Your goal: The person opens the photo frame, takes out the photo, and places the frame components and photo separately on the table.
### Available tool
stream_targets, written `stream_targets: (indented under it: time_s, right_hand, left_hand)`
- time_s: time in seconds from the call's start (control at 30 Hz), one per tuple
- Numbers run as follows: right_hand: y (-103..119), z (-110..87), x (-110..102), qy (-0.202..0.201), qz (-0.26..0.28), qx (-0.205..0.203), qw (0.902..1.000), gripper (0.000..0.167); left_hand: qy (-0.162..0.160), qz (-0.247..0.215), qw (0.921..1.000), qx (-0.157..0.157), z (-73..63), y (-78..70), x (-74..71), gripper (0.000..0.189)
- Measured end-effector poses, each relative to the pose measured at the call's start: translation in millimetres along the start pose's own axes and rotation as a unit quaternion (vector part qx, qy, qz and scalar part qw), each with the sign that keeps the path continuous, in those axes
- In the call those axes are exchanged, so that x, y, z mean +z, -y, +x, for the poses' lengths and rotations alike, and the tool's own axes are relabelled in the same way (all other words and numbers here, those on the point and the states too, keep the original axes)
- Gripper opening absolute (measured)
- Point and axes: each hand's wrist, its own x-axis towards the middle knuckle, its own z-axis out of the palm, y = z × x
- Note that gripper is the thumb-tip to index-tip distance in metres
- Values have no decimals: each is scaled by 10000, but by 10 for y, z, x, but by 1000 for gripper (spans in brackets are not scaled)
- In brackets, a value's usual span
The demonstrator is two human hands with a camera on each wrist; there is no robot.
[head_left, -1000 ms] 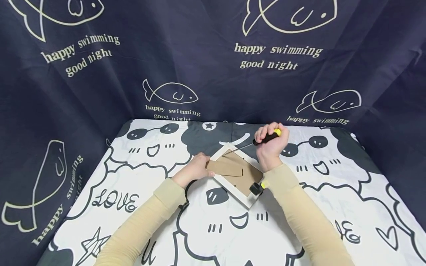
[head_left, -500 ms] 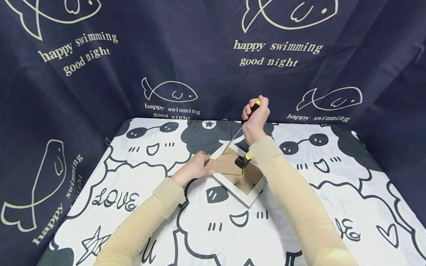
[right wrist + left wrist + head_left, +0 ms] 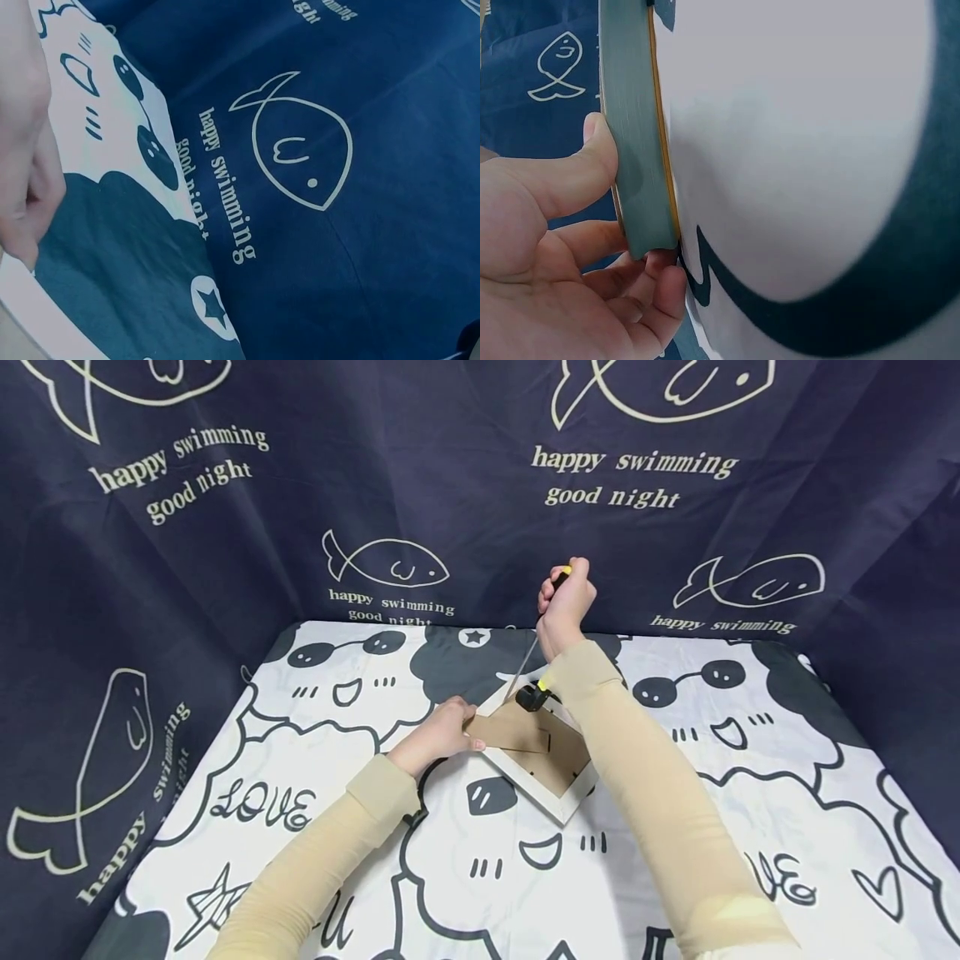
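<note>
A white picture frame (image 3: 529, 782) lies back side up, its corners turned toward and away from me. Its brown backing board (image 3: 558, 768) carries a cardboard stand flap (image 3: 513, 733) and small dark tabs along the edge. My left hand (image 3: 442, 729) grips the frame's left corner; in the left wrist view the thumb presses one face of the frame edge (image 3: 635, 150), with fingers beneath. My right hand (image 3: 566, 606) holds a screwdriver (image 3: 522, 667) by its black and yellow handle. The steep shaft reaches down to the backing near the far corner. In the right wrist view the screwdriver is hidden.
A white and dark patterned cloth (image 3: 525, 910) covers the table. Behind it hangs a navy curtain (image 3: 487, 468) with fish prints, close beyond the right hand. A black and yellow wrist device (image 3: 532, 696) hangs from the right cuff over the frame.
My right hand has swung up and to the left, tilting the screwdriver from nearly flat to steep while its tip stays near the frame's far corner. The left hand keeps its grip.
</note>
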Motion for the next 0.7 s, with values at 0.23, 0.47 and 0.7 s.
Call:
stream_targets:
  time_s: [0.23, 0.47, 0.7]
  right_hand:
    - [8, 67, 21, -167, -93, 103, 9998, 41]
    - [87, 18, -140, -30, 101, 48, 9999, 39]
    - [222, -176, -387, 387, 609, 210, 9972, 39]
  left_hand:
    - [-17, 5, 10000, 39, 16, -19, -5, 59]
    - [-93, 16, 9999, -53, 23, -34, -12, 33]
    - [-68, -157, 9998, -86, 14, -20, -8, 31]
